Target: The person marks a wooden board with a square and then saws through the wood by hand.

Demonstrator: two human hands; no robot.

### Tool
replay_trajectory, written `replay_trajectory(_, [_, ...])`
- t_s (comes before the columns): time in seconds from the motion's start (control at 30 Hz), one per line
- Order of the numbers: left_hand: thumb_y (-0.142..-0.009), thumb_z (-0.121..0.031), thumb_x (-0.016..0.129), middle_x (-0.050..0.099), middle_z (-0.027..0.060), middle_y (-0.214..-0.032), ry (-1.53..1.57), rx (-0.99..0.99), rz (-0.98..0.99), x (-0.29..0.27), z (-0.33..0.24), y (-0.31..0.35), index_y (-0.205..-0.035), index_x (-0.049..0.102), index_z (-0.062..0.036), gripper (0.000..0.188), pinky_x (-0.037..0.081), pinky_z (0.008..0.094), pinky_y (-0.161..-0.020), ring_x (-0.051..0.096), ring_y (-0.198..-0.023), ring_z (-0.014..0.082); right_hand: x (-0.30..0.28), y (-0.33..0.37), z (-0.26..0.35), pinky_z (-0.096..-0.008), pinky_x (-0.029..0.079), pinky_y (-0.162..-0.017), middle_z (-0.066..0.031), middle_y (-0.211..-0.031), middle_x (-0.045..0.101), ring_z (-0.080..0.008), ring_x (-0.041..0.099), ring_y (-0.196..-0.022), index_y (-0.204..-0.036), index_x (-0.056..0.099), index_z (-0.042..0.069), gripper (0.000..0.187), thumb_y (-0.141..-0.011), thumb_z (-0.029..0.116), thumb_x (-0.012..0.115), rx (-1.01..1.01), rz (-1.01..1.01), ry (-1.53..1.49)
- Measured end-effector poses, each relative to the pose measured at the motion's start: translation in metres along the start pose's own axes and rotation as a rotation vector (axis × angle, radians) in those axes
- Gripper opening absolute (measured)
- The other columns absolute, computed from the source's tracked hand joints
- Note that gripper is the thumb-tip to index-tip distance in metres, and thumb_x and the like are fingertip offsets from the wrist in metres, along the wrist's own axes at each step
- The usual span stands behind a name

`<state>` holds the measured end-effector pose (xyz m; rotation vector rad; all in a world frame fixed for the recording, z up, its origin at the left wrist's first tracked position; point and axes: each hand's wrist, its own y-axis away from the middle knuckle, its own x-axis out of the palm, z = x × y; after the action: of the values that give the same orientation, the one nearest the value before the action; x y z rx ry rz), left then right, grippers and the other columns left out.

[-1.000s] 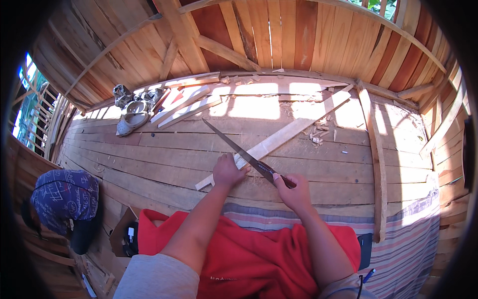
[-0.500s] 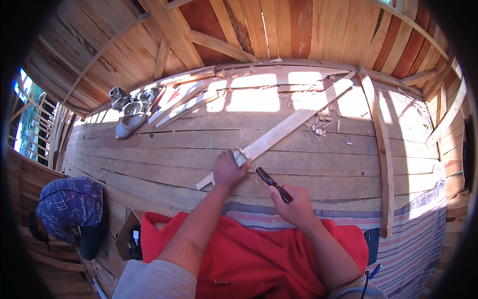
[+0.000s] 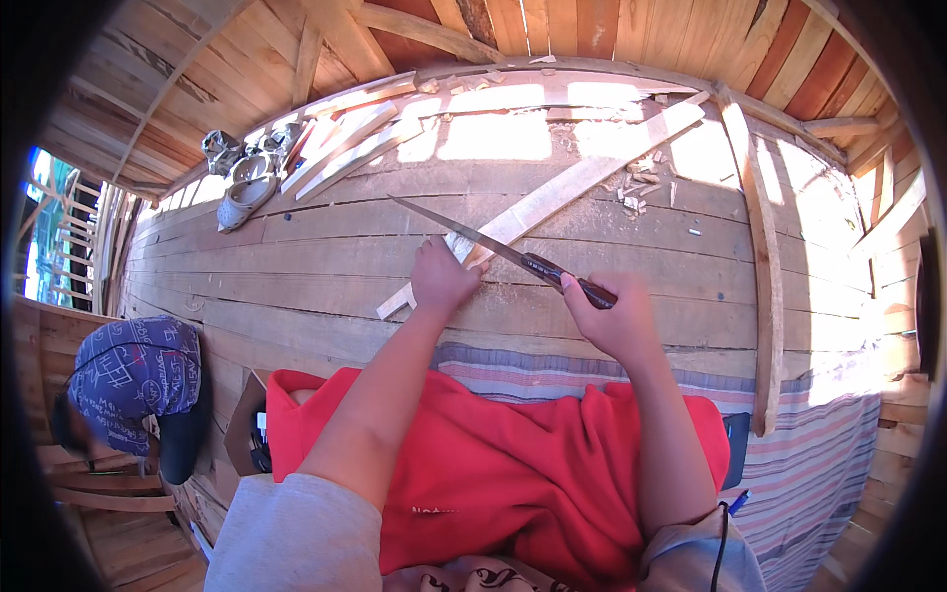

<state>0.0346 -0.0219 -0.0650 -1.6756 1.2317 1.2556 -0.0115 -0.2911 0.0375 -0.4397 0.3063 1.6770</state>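
Note:
A long pale wooden plank (image 3: pixel 572 187) lies slanted across the floorboards, its near end at lower left. My left hand (image 3: pixel 441 274) is closed round the plank near that end, pressing it from above. Beside its fingers shows a small whitish piece (image 3: pixel 460 244), partly covered, whose kind I cannot make out. My right hand (image 3: pixel 617 311) grips the dark handle of a handsaw (image 3: pixel 501 248). The narrow blade points up and left, crossing over the plank just beyond my left hand. Whether its teeth touch the wood I cannot tell.
Wood offcuts (image 3: pixel 639 185) lie right of the plank. Clogs (image 3: pixel 247 192) and several loose boards (image 3: pixel 345 158) are at the far left. A long beam (image 3: pixel 758 257) runs along the right, over a striped cloth (image 3: pixel 819 464). A person (image 3: pixel 143 385) crouches at the left.
My right hand has moved up and to the right with the handsaw. Its blade now shows at full length across the plank. The left hand stays on the plank while the view has shifted.

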Motion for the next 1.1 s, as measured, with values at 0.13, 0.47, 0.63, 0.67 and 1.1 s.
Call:
replay_trajectory(0.13, [-0.072,-0.046,0.087,0.063,0.0207,-0.111,-0.015,0.023,0.038,-0.006,-0.002,-0.001,-0.112,0.056,0.0026,0.071,0.053,0.0470,-0.093,0.061,-0.109,0.0378,-0.018,0.007,-0.014,-0.0354,0.031,-0.047,-0.0092,-0.050,0.044,-0.0125,0.037,-0.049,-0.062,0.056,-0.003,0.046,-0.095,0.025,0.070,0.155,0.062,-0.110])
replay_trajectory(0.47, [-0.074,-0.044,0.086,0.063,0.0207,-0.112,0.059,0.132,-0.062,0.012,0.008,-0.005,-0.114,0.056,0.0033,0.069,0.053,0.0468,-0.092,0.061,-0.109,0.0394,0.057,-0.002,0.009,-0.0388,0.035,-0.050,-0.0124,-0.052,0.045,-0.0179,0.039,-0.049,-0.064,0.056,-0.002,0.043,-0.095,0.025,0.068,-0.271,0.156,0.182])
replay_trajectory(0.63, [-0.076,-0.045,0.084,0.063,0.0248,-0.110,-0.026,0.115,-0.048,0.009,0.010,-0.001,-0.111,0.057,0.0045,0.066,0.053,0.0495,-0.091,0.062,-0.105,0.0411,-0.004,0.015,0.006,-0.0393,0.036,-0.049,-0.0147,-0.052,0.046,-0.0204,0.040,-0.047,-0.063,0.055,-0.003,0.044,-0.095,0.025,0.068,0.157,0.152,-0.106])
replay_trajectory(0.67, [-0.075,-0.045,0.084,0.063,0.0254,-0.111,-0.051,0.154,-0.052,0.011,0.012,-0.001,-0.110,0.057,0.0048,0.066,0.053,0.0493,-0.091,0.062,-0.105,0.0414,-0.008,0.018,0.003,-0.0394,0.036,-0.049,-0.0152,-0.052,0.046,-0.0209,0.040,-0.047,-0.063,0.055,-0.003,0.044,-0.095,0.025,0.068,0.198,0.150,-0.135])
replay_trajectory(1.1, [-0.078,-0.046,0.083,0.061,0.0231,-0.118,-0.093,0.059,0.059,0.006,0.002,-0.002,-0.117,0.056,0.0065,0.070,0.052,0.0446,-0.098,0.059,-0.116,0.0363,0.001,0.017,0.001,-0.0387,0.036,-0.050,-0.0142,-0.052,0.045,-0.0209,0.041,-0.048,-0.064,0.057,-0.004,0.045,-0.095,0.027,0.067,0.093,0.139,-0.107])
